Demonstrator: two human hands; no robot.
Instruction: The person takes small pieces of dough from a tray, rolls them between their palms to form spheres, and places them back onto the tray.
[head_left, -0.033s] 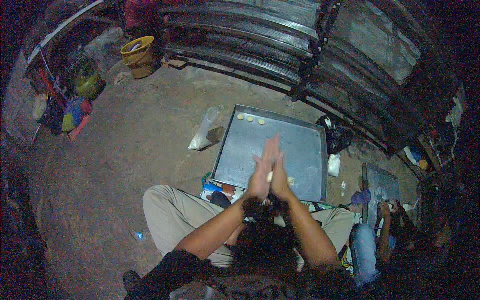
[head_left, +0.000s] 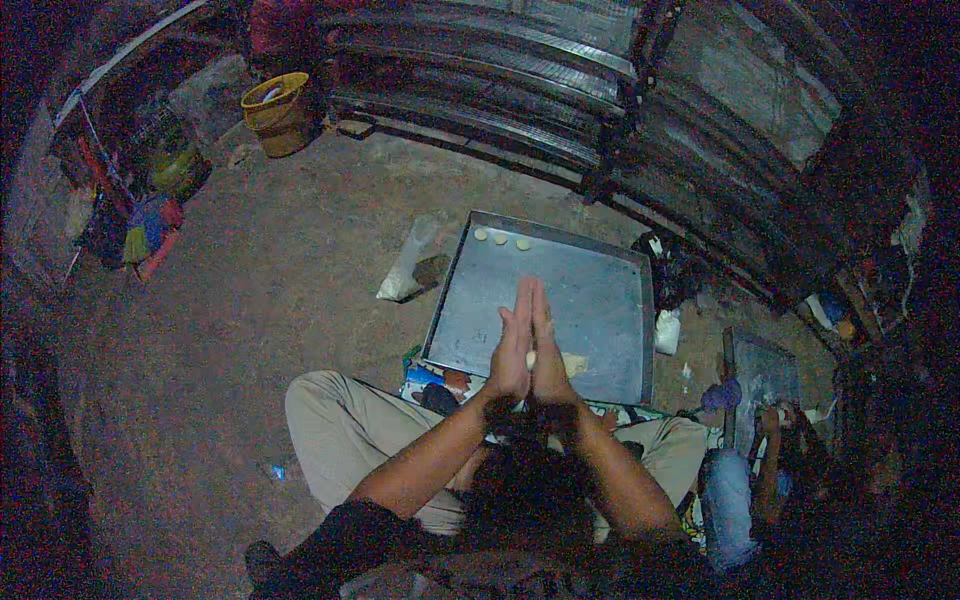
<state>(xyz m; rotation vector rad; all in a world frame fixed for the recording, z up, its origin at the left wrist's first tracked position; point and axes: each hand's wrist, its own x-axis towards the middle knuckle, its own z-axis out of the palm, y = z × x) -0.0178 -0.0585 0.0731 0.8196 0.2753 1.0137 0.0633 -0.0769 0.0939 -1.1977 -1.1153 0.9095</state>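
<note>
My left hand [head_left: 512,350] and my right hand [head_left: 548,362] are pressed palm to palm over the near part of a large metal tray [head_left: 600,290], fingers straight and pointing away from me. A small pale piece of dough [head_left: 531,359] shows between the palms, near their heels. Just right of my right hand, a flat pale patch, perhaps dough or flour [head_left: 574,364], lies on the tray. Three small round dough pieces [head_left: 501,239] sit in a row in the tray's far left corner.
Left of the tray stands a clear bag of white powder [head_left: 400,284]; another white bag [head_left: 668,331] is at its right. Beyond are dark metal racks [head_left: 480,85] and a yellow bucket [head_left: 275,115]. At right, another person's arm [head_left: 768,465] is near a second tray [head_left: 770,375].
My joined hands have shifted slightly left and a little nearer to me. More of the pale patch beside my right hand shows now.
</note>
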